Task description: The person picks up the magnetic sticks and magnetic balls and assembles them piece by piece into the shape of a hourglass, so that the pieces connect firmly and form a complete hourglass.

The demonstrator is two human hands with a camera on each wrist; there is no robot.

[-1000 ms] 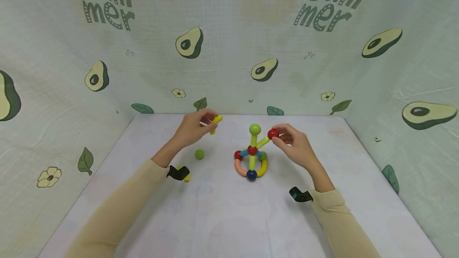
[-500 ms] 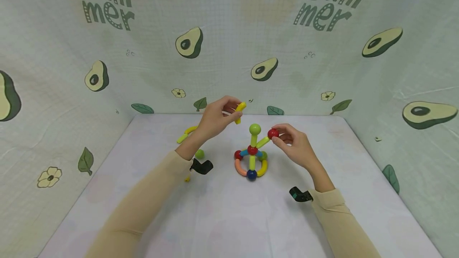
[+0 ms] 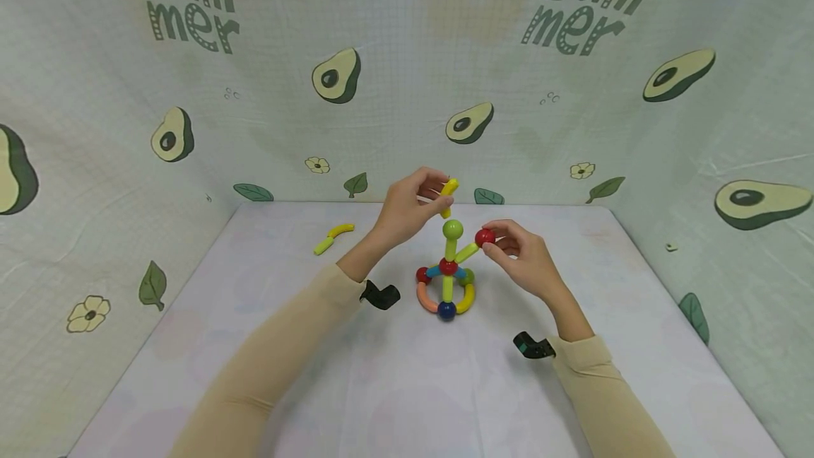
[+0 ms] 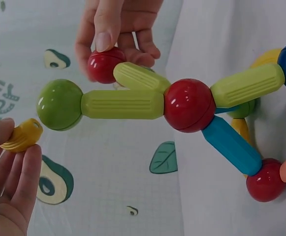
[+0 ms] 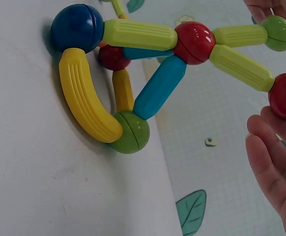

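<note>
A build of magnetic rods and balls stands mid-table, its ring base made of curved rods and balls. From a central red ball, one light green rod rises to a green ball. Another slants up to an outer red ball, which my right hand pinches between thumb and fingers. My left hand pinches a yellow curved magnetic rod, its lower end right by the top of the green ball. Blue rods run from the central ball down to base balls, and a navy ball sits in front.
On the table's back left lie a yellow curved rod and a light green rod, end to end. A printed cloth hangs behind and at both sides. Black wrist cameras jut from the sleeves.
My left hand has carried the yellow curved rod rightward to above the green ball. Its arm now covers the loose green ball on the left. My right hand stays on the red ball.
</note>
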